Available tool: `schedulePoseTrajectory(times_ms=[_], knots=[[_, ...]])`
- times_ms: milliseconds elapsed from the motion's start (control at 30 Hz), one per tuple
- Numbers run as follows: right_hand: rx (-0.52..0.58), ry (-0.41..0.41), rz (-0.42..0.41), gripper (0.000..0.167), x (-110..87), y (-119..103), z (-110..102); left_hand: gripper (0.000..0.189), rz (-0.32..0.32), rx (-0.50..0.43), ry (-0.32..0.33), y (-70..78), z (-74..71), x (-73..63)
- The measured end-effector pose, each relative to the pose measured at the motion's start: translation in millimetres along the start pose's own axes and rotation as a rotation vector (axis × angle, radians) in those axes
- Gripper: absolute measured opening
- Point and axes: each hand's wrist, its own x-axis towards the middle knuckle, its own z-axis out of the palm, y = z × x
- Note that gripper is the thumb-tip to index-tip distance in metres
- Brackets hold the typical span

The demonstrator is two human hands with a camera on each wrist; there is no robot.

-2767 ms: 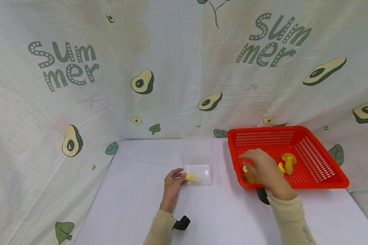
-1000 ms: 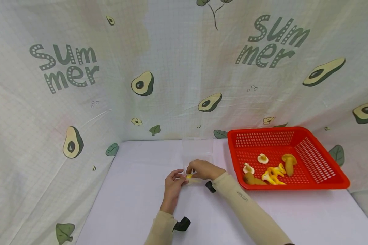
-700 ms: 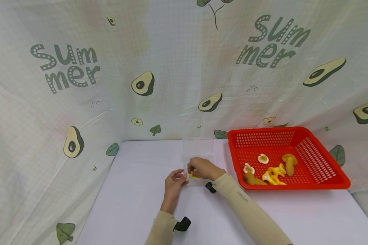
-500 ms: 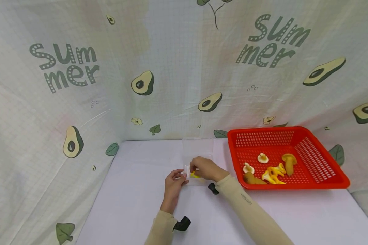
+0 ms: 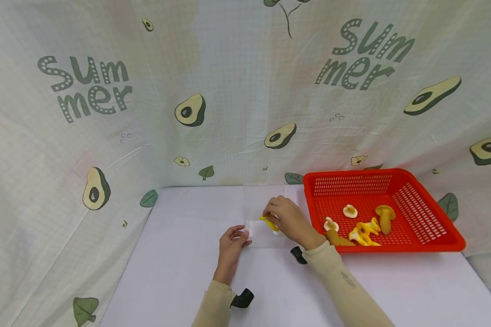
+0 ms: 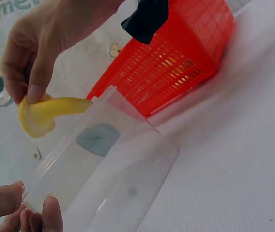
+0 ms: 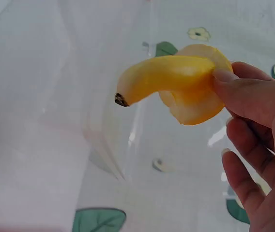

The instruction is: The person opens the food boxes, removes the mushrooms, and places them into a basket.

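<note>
My right hand [image 5: 289, 219] pinches a yellow mushroom [image 7: 176, 72] by its cap between thumb and fingers. Its curved stem points away from the hand, with a dark spot at the tip. The mushroom hangs above a clear plastic box [image 6: 123, 179], whose transparent lid [image 5: 263, 196] is folded back. At the box's left side, my left hand [image 5: 230, 249] holds the wall edge between thumb and fingers. In the left wrist view, nothing shows inside the visible part of the box.
A red plastic basket [image 5: 393, 248] stands to the right. Inside lie a brown mushroom [image 5: 386, 218], white mushrooms [image 5: 350, 211] and several yellow mushrooms [image 5: 364, 234]. A patterned cloth [image 5: 229, 91] hangs behind the white table [image 5: 180, 272].
My right hand came from the basket to the box, took hold of the yellow mushroom lying there and raised it up and to the right. My left hand stayed at the box.
</note>
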Motion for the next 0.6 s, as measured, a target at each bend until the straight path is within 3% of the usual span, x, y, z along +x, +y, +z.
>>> schedulePoseTrajectory(times_ms=[267, 600], knots=[[-0.074, 0.129, -0.028, 0.023, -20.0, 7, -27, 0.034, 0.007, -0.012, -0.011, -0.1, -0.7, -0.4], [-0.124, 0.183, 0.053, 0.026, -50.1, 20, -60, 0.034, 0.003, -0.004, 0.003, 0.6, 1.3, -1.1]])
